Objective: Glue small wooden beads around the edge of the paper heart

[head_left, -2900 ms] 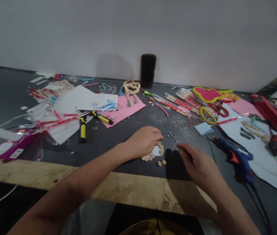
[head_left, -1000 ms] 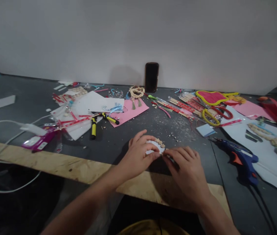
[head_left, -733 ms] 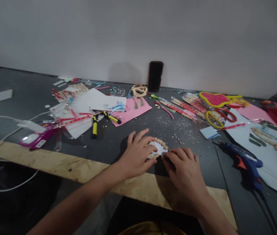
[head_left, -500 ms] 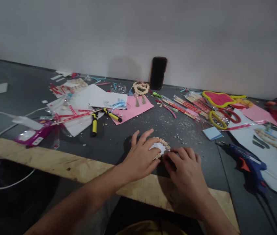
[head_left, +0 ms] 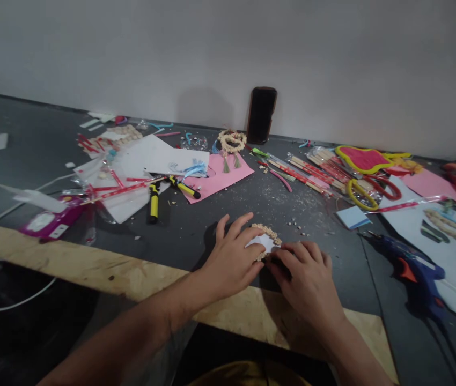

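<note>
1. Nearest to us, we are resting both forearms over the bare wooden edge (head_left: pixel 91 265) of the dark table (head_left: pixel 196 225), and that seems to be steadying our wrists for small work.

2. We are pressing our left hand (head_left: pixel 231 256) down on the white paper shape (head_left: pixel 263 242), fingers spread and flat rather than curled, apparently to pin it so it cannot slide.

3. We are bringing our right hand (head_left: pixel 307 276) in from the other side, fingers bent and bunched at the shape's near edge; whether they are pinching a bead there, we cannot tell, since the fingertips are hiding it.

4. The shape is lying on the table between our two hands, and a row of small beige beads (head_left: pixel 269 232) is running along its far rim, just beyond our fingers.

5. To the right, a blue glue gun (head_left: pixel 407 264) is lying on its side within easy reach, nozzle pointing towards us.

6. Further back, we are seeing yellow-handled pliers (head_left: pixel 154 199), a pink sheet (head_left: pixel 217 177) and yellow scissors (head_left: pixel 357 194).

7. Farthest off, a dark phone (head_left: pixel 261 114) is leaning upright against the wall.
</note>
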The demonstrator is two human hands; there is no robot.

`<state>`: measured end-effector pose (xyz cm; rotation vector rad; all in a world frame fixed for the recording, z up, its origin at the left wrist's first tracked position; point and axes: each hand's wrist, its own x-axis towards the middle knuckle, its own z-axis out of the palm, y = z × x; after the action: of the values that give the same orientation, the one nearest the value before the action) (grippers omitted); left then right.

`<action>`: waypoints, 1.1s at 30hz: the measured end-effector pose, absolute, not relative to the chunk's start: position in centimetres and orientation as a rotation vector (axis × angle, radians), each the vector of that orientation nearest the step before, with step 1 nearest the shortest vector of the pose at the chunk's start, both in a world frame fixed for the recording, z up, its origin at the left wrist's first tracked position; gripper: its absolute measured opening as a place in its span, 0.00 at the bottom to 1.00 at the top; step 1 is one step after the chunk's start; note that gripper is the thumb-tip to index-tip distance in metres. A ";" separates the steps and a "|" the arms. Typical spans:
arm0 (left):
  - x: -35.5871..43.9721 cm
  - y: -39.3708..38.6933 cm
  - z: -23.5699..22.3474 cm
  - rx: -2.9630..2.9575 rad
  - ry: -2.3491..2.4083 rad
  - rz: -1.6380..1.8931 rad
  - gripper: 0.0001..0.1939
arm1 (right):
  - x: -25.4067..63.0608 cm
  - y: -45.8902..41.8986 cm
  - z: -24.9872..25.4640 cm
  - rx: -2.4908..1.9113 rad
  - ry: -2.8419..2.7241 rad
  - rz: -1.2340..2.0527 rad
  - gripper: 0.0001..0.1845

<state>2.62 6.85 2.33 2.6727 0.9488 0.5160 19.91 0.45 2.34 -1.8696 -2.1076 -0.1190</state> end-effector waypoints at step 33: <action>2.4 6.9 2.2 2.635 0.948 0.582 0.10 | 19.7 1.4 2.6 -1.870 -2.131 -0.197 0.08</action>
<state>2.45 6.94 2.24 2.6347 0.9482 0.5820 19.73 1.36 2.62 -1.8703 -2.1312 -0.1972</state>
